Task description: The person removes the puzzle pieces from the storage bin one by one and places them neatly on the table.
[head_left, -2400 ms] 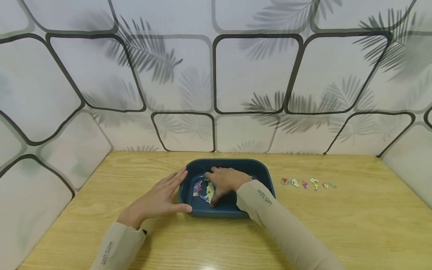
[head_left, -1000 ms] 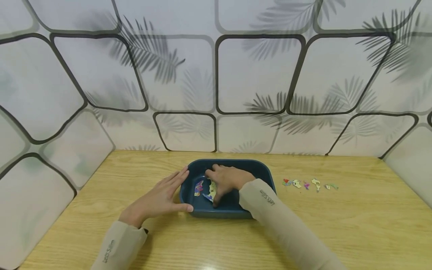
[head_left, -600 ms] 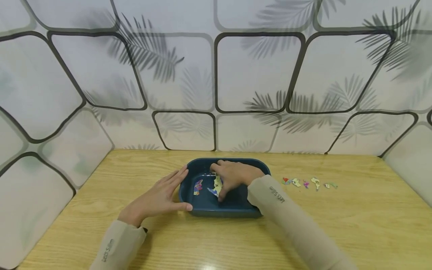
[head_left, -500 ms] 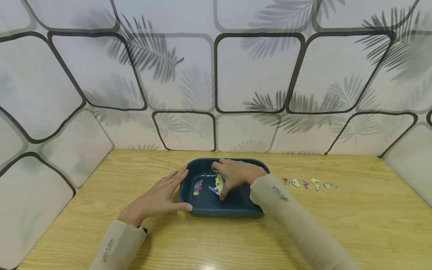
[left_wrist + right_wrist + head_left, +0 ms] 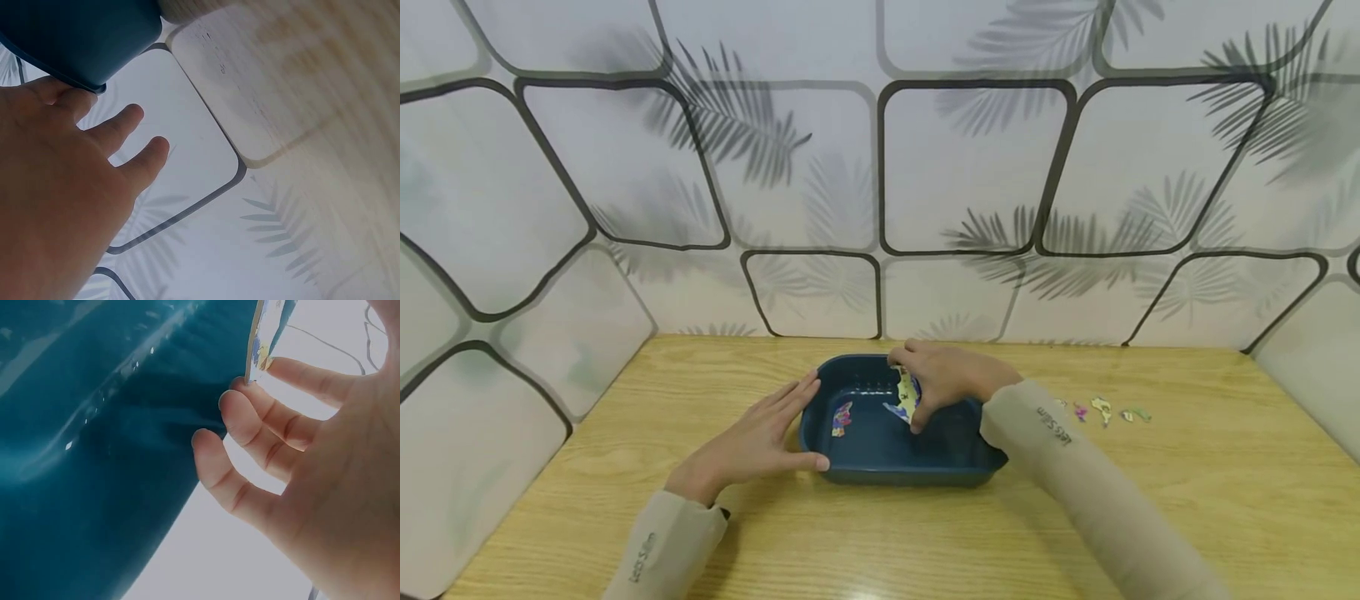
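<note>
A dark blue rectangular basin stands on the wooden table. My right hand is over its back right part and pinches a flat, irregular puzzle piece, pale yellow with blue edges, tilted up between thumb and fingertips. In the right wrist view the thin edge of this puzzle piece shows at the fingertips, beside the basin's blue wall. A smaller pink and purple piece lies on the basin floor at the left. My left hand rests on the basin's left rim, fingers straight and thumb at the front corner.
To the right of the basin, several small coloured pieces lie in a row on the table; my right sleeve hides the row's left end. A white patterned backdrop stands behind and at both sides.
My right hand has lifted the puzzle piece from the basin's left-middle floor and moved right and back with it. My left hand has stayed on the rim.
</note>
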`<action>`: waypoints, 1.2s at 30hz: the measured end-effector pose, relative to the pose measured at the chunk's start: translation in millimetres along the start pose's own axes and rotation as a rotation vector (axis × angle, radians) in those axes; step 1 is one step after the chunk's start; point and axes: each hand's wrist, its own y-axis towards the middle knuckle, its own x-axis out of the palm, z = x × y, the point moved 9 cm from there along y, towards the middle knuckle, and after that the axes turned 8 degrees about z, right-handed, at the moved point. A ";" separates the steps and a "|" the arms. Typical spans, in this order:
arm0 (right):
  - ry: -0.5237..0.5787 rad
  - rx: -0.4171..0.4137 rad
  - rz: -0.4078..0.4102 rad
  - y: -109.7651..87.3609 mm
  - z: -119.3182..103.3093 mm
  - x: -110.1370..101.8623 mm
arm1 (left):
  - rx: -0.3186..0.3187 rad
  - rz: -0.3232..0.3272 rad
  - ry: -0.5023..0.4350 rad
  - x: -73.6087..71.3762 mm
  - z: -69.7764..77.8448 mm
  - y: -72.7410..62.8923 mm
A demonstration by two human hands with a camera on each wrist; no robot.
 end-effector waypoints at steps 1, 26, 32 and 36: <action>-0.002 0.000 0.000 -1.5 0.9 -1.5 | 0.000 -0.002 -0.002 0.1 0.3 -0.4; -0.028 -0.007 0.015 -34.0 29.0 -21.7 | 0.004 0.006 0.002 -0.1 0.5 -1.3; -0.036 -0.007 0.049 -46.1 38.5 -25.0 | 0.003 0.000 -0.003 0.0 2.6 -1.9; -0.032 -0.004 0.072 -53.3 44.0 -28.2 | 0.006 -0.001 -0.006 -1.6 3.9 -1.5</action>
